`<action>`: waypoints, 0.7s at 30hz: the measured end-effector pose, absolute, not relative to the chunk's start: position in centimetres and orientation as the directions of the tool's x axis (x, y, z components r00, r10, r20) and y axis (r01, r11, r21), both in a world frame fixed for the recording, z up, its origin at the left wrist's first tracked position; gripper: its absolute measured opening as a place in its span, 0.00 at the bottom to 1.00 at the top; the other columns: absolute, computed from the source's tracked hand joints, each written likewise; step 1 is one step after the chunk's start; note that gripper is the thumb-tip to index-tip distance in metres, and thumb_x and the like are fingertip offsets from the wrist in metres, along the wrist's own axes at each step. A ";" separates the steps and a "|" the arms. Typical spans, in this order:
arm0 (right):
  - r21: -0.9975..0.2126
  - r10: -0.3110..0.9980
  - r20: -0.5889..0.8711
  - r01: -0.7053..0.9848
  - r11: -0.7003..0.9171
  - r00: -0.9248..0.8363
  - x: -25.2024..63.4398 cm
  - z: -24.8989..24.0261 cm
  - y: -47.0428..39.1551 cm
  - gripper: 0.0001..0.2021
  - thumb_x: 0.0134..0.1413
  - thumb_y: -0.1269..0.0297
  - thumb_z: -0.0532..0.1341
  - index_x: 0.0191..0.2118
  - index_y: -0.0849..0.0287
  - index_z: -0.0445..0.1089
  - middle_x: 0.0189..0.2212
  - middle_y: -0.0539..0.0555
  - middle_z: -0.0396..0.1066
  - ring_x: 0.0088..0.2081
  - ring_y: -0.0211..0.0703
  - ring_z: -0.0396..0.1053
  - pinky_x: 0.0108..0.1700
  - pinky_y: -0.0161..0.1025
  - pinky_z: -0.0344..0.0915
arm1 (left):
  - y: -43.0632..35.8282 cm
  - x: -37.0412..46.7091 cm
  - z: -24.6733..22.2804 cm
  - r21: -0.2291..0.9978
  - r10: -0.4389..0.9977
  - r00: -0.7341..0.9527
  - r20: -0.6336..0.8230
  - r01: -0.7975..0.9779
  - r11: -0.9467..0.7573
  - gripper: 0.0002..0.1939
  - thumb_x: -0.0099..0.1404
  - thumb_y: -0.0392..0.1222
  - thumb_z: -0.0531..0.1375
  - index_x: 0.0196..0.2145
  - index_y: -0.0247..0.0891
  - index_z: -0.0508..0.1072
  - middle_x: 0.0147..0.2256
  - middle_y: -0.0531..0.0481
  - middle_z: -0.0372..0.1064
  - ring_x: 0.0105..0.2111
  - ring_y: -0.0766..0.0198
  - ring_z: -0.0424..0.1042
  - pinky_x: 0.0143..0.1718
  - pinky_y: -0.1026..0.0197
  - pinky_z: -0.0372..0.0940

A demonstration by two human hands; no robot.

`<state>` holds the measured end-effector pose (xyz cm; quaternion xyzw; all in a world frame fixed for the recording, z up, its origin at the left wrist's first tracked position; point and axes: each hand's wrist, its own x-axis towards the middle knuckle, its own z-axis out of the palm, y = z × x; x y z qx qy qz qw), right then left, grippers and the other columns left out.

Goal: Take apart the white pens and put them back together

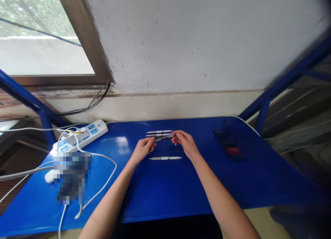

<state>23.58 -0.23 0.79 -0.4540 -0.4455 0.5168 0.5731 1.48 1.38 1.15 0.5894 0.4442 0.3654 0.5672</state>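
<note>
Between my two hands is a pen, its left end pinched by my left hand and its right end by my right hand. It tilts slightly, the right end farther from me. Just beyond it, two white-and-black pens lie side by side on the blue table, the farther one clear of my fingers and the nearer one close to them. A separate pen lies nearer to me, below my hands and touched by neither. My fingers partly cover the held pen's ends.
A white power strip with plugs and white cables stands on the blue table at the left. Blurred-out objects lie at the left and right. Blue frame bars, a wall and a window surround the table.
</note>
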 end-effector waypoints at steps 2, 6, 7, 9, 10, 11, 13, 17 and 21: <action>-0.980 0.996 0.039 -0.190 0.054 0.082 23.6 0.8 -0.2 0.15 0.54 0.52 0.62 0.36 0.59 0.74 0.24 0.53 0.73 0.26 0.40 0.69 0.28 0.36 0.62 | 1.3 1.4 1.2 0.996 0.936 0.351 -0.022 0.083 -0.008 0.20 0.60 0.58 0.59 0.30 0.35 0.70 0.20 0.54 0.64 0.18 0.70 0.61 0.19 0.68 0.54; -0.979 0.996 0.033 -0.195 0.050 0.088 23.6 1.0 -0.2 0.14 0.53 0.52 0.62 0.36 0.59 0.74 0.24 0.53 0.72 0.26 0.41 0.69 0.27 0.37 0.62 | 1.3 1.4 1.2 0.997 0.946 0.322 -0.036 0.075 0.013 0.21 0.60 0.59 0.58 0.31 0.35 0.70 0.21 0.54 0.64 0.18 0.71 0.60 0.19 0.68 0.54; -0.980 0.996 0.035 -0.194 0.051 0.085 23.5 1.0 -0.2 0.14 0.54 0.52 0.62 0.36 0.59 0.74 0.24 0.53 0.73 0.27 0.41 0.69 0.28 0.37 0.62 | 1.4 1.4 1.2 0.996 0.946 0.319 -0.056 0.083 0.031 0.22 0.61 0.60 0.56 0.30 0.35 0.70 0.20 0.54 0.63 0.18 0.71 0.60 0.18 0.67 0.53; -0.981 0.996 0.036 -0.188 0.051 0.082 23.5 1.0 -0.3 0.15 0.54 0.52 0.62 0.36 0.59 0.74 0.24 0.53 0.73 0.27 0.41 0.69 0.28 0.37 0.62 | 1.4 1.4 1.1 0.995 0.942 0.328 -0.073 0.093 0.045 0.24 0.62 0.61 0.55 0.28 0.34 0.71 0.19 0.53 0.63 0.18 0.70 0.60 0.18 0.67 0.53; -0.982 0.996 0.034 -0.184 0.049 0.084 23.5 1.0 -0.3 0.15 0.54 0.52 0.62 0.36 0.59 0.74 0.24 0.53 0.73 0.27 0.41 0.69 0.28 0.37 0.62 | 1.4 1.4 1.1 0.995 0.940 0.334 -0.068 0.089 0.041 0.23 0.61 0.60 0.56 0.28 0.34 0.71 0.20 0.53 0.63 0.18 0.70 0.60 0.19 0.67 0.53; -0.983 0.996 0.029 -0.180 0.044 0.087 23.5 1.0 -0.3 0.15 0.53 0.52 0.62 0.36 0.59 0.74 0.24 0.53 0.73 0.27 0.41 0.69 0.28 0.37 0.62 | 1.5 1.4 1.1 0.996 0.940 0.336 -0.056 0.080 0.031 0.22 0.61 0.59 0.57 0.28 0.34 0.71 0.20 0.53 0.64 0.18 0.70 0.60 0.19 0.67 0.54; -0.983 0.996 0.015 -0.179 0.031 0.091 23.5 1.1 -0.3 0.15 0.53 0.51 0.62 0.36 0.59 0.74 0.24 0.53 0.73 0.26 0.41 0.68 0.28 0.37 0.62 | 1.4 1.4 1.2 0.999 0.943 0.332 -0.028 0.050 0.012 0.19 0.60 0.56 0.60 0.31 0.35 0.70 0.21 0.54 0.64 0.19 0.71 0.61 0.20 0.67 0.54; -0.972 0.999 -0.015 -0.235 -0.007 0.033 23.7 1.3 -0.3 0.15 0.53 0.52 0.62 0.37 0.59 0.74 0.22 0.52 0.72 0.24 0.40 0.67 0.28 0.38 0.62 | 1.4 1.4 1.5 0.999 0.952 0.305 -0.009 -0.040 0.022 0.17 0.57 0.52 0.63 0.36 0.36 0.71 0.23 0.54 0.66 0.21 0.70 0.63 0.23 0.67 0.58; -0.951 0.996 -0.056 -0.299 -0.073 -0.067 23.7 1.4 -0.4 0.14 0.53 0.53 0.62 0.37 0.59 0.75 0.20 0.51 0.70 0.23 0.39 0.66 0.28 0.38 0.62 | 1.4 1.4 1.6 0.989 0.960 0.279 -0.004 -0.143 0.045 0.18 0.56 0.50 0.65 0.40 0.36 0.71 0.26 0.52 0.68 0.25 0.68 0.66 0.27 0.65 0.61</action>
